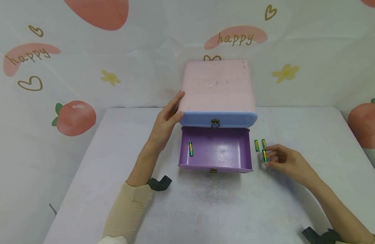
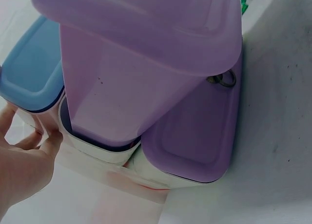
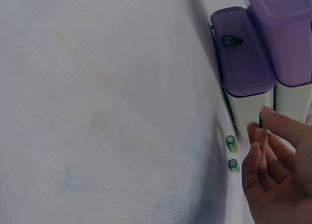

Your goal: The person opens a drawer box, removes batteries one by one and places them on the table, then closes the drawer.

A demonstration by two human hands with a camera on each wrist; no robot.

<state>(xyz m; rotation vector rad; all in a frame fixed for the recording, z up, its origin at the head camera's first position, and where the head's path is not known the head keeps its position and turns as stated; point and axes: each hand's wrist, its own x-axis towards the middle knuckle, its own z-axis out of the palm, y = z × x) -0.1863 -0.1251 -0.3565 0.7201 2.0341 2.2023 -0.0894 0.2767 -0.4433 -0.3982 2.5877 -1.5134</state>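
A small drawer cabinet [image 1: 217,86] with a pink top has its purple middle drawer [image 1: 217,168] pulled out. One green and yellow battery [image 1: 190,149] lies inside the drawer, towards its left wall. My left hand [image 1: 163,128] rests against the cabinet's upper left side, fingers along the side and thumb near the front edge. To the right of the drawer my right hand [image 1: 286,162] pinches a battery [image 1: 265,156] between thumb and fingertips. Beside it are two more batteries, the left one [image 1: 256,145] and the right one [image 1: 263,143], which my held battery partly overlaps.
The blue top drawer [image 1: 217,119] is closed and has a ring pull. Below the open drawer, a purple bottom drawer [image 2: 195,131] is closed too. The cabinet stands at the back of a white table [image 1: 214,210], before a printed backdrop [image 1: 157,47].
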